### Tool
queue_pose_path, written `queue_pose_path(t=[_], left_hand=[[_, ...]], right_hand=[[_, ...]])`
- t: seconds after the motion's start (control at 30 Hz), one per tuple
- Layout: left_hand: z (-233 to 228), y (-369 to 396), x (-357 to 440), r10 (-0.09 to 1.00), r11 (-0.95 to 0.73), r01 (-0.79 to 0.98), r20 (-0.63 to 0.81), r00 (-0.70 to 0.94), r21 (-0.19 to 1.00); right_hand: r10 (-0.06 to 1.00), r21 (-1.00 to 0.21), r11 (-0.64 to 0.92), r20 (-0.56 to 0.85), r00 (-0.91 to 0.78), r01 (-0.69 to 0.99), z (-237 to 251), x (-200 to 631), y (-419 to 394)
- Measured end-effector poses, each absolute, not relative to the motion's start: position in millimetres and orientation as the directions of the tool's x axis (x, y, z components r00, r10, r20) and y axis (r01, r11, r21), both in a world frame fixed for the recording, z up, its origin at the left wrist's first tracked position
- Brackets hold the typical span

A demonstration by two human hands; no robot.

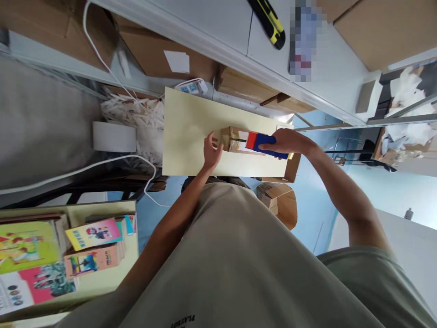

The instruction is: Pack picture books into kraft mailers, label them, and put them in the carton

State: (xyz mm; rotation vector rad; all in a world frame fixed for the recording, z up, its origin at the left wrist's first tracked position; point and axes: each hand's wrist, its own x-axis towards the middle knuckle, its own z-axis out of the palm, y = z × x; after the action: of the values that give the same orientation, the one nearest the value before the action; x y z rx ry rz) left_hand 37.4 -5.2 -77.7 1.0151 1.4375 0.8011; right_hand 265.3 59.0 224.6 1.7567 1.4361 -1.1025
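A small brown cardboard box (235, 132) lies lengthwise on the pale yellow tabletop (191, 123), its left end shiny as if taped. My right hand (282, 140) is closed round a blue and red tool (251, 140) that looks like a tape dispenser, held over the right part of the box with its red end toward the left. At the box's left end is my left hand (212, 151), fingers curved and apart, holding nothing. Whether its fingertips touch the box I cannot tell.
A black and yellow utility knife (273, 27) lies on the shelf (225, 27) ahead. Shredded paper (146, 123) and a white roll (114, 136) are at the left. Books (92, 259) lie on another table lower left. An opened carton (283, 205) stands below the table's right end.
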Motion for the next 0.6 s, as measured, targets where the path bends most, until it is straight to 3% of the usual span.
queue_pose_path(t=[0.1,0.17,0.4,0.47,0.6], left_hand=[[-58.7,4.5,32.1,0.953,0.061,0.189,-0.113,0.282,0.98],[-52.0,15.2,37.9,0.925,-0.066,0.229,-0.026,0.379,0.971],[-64.4,33.8,56.6,0.903,-0.016,0.3,-0.115,0.415,0.954],[-66.6,32.9,55.0,0.901,0.001,0.31,-0.135,0.412,0.951],[-67.6,33.2,49.6,0.885,0.034,0.318,-0.176,0.431,0.947]], right_hand=[[0.522,-0.095,-0.205,-0.852,0.027,0.974,214.0,272.6,57.7],[0.595,-0.153,-0.185,-0.803,-0.013,0.971,206.0,273.2,58.1],[0.761,-0.3,-0.194,-0.647,-0.049,0.934,186.4,257.3,61.8],[0.763,-0.303,-0.206,-0.645,-0.041,0.931,185.3,260.9,60.5],[0.686,-0.194,-0.201,-0.728,-0.003,0.96,187.0,283.0,52.3]])
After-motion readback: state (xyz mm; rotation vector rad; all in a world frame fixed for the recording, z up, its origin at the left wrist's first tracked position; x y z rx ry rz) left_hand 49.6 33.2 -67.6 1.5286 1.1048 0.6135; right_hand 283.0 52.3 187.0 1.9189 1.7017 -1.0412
